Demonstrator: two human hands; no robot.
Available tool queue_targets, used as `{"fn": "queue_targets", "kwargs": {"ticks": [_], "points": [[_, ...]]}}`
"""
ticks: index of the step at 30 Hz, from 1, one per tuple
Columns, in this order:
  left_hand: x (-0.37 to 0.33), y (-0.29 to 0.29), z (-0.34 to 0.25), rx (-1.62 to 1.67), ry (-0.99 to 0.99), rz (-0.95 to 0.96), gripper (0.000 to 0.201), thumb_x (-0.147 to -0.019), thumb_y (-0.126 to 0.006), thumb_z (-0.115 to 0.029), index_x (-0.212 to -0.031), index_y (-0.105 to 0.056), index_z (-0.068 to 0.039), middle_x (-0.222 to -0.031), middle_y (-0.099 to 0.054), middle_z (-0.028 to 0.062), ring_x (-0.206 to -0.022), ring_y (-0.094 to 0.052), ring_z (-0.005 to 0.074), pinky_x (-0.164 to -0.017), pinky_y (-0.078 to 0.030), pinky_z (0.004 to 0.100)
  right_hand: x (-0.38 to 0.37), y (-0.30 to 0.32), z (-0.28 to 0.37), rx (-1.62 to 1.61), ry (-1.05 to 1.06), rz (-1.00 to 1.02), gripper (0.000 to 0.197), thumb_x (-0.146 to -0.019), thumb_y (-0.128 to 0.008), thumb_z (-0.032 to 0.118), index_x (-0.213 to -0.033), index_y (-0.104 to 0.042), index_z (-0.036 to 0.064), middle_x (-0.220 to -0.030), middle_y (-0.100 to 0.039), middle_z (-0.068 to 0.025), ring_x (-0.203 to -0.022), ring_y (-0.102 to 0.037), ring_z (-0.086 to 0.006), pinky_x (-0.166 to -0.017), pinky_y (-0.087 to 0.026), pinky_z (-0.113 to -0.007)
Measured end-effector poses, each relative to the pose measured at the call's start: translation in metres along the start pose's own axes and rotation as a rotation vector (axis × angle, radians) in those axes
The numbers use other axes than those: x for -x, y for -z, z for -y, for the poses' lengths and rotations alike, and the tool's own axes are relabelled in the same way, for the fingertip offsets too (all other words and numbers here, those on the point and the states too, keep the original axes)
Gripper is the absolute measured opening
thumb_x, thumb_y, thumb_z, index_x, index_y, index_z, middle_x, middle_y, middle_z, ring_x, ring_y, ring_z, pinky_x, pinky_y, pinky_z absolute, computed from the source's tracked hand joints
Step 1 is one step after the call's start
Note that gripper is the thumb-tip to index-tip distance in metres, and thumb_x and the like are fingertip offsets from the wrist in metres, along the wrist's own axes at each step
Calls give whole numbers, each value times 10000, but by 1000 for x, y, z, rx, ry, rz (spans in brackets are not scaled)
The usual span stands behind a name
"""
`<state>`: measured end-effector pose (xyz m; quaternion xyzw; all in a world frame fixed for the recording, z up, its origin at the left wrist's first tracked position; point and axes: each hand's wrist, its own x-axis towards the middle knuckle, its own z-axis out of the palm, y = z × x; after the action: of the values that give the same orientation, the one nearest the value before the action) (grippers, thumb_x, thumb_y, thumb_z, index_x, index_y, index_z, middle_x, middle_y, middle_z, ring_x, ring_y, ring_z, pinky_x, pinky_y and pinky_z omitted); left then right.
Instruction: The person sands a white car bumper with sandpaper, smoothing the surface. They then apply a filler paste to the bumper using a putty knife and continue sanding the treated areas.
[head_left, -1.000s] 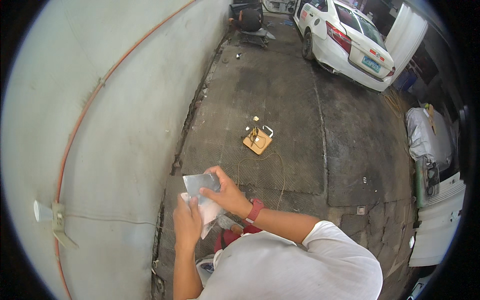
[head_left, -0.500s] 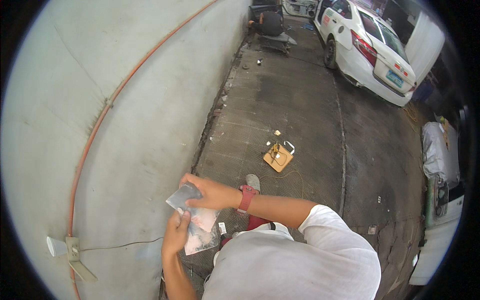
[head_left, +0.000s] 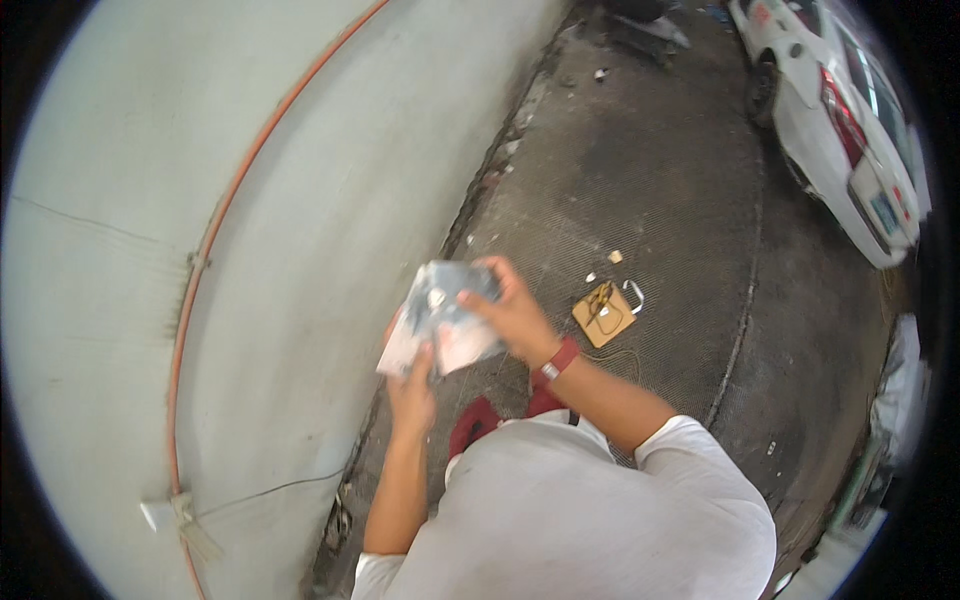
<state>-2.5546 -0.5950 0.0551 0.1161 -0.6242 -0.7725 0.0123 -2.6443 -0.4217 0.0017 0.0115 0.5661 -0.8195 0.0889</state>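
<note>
A thin, flat piece [head_left: 462,318], patchy grey and pinkish white, is held out in front of my body, near the wall. Blur hides whether it is one folded sheet or more than one layer. My left hand [head_left: 411,396] grips its lower left part, thumb on top. My right hand [head_left: 516,322] is closed on its right side, with the thumb across the grey face and fingers over the far edge. A small whitish spot shows on the grey part.
A pale wall [head_left: 330,200] with an orange pipe [head_left: 222,205] and a wall outlet [head_left: 186,512] runs along my left. On the floor ahead lies a tan board [head_left: 603,316] with a cord. A white car [head_left: 825,150] stands at the far right.
Both hands have lifted the sheet-like piece farther forward and to the right, and its grey part now faces up more broadly. The view has turned, so the car sits farther right.
</note>
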Motion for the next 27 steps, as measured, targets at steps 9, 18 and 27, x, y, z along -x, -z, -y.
{"fn": "queue_targets", "kwargs": {"ticks": [9,18,27], "points": [[-65,-28,-26,-181,101,187,492,-1084,-587,-193,-1512,-491,29,-1493,-568,110,-1382,-505,210,-1160,-374,366,-106,36,81,179,-14,210,420,-897,-817,129,-1234,-571,80,-1087,-644,-29,-1010,-607,-121,-856,-531,-306],[-146,3,-22,-23,19,176,471,-1091,-587,-214,-1484,-506,33,-1450,-595,87,-1347,-528,186,-1134,-405,372,-176,-16,98,295,34,244,415,-885,-805,132,-1219,-567,72,-1105,-623,-11,-1060,-573,-116,-939,-483,-308],[-210,34,-41,-254,-47,-101,390,-1022,-679,-134,-1362,-610,44,-1289,-707,103,-1164,-659,185,-1013,-512,357,-236,-82,39,307,-18,175,398,-910,-777,73,-1231,-541,60,-1060,-618,-52,-1004,-582,-143,-881,-508,-309]]}}
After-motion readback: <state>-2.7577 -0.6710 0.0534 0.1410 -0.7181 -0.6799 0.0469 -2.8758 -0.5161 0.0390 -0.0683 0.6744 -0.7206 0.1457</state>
